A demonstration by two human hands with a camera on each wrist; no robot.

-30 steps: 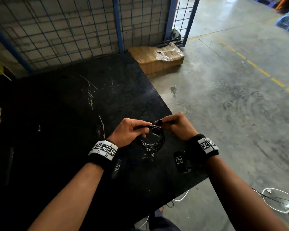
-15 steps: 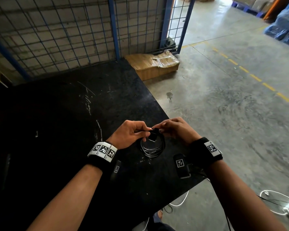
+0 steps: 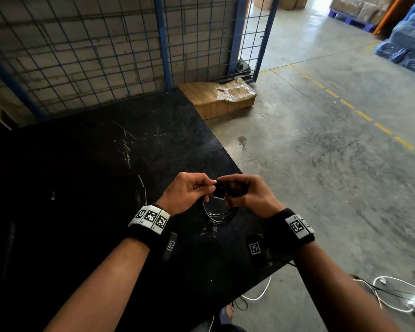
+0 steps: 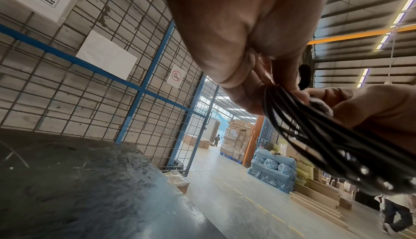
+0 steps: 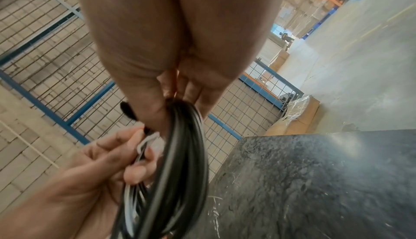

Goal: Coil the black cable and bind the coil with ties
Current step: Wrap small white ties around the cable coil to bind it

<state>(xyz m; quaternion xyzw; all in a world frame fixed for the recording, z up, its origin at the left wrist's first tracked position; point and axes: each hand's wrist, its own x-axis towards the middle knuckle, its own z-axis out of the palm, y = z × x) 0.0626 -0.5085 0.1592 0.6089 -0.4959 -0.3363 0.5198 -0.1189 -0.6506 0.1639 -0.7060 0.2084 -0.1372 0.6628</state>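
Observation:
A small coil of black cable [image 3: 217,213] [image 4: 319,136] [image 5: 171,162] hangs between both hands above the right edge of the black table [image 3: 94,183]. My left hand [image 3: 189,191] pinches the top of the coil with curled fingers. My right hand [image 3: 246,195] pinches the same spot from the other side, where a black tie [image 3: 219,191] is wrapped over the strands. A free end of the tie [image 5: 127,109] sticks out beside my right thumb. The lower loops hang free below the hands.
A blue wire-mesh fence [image 3: 163,44] backs the table. A wrapped cardboard box [image 3: 217,97] lies on the concrete floor beyond the table's far corner. White and black cords [image 3: 391,293] lie on the floor at the lower right. People walk far off in the warehouse.
Both hands have closed together over the top of the coil, and the tie now sits folded round the strands between the fingers. The head view has tilted up.

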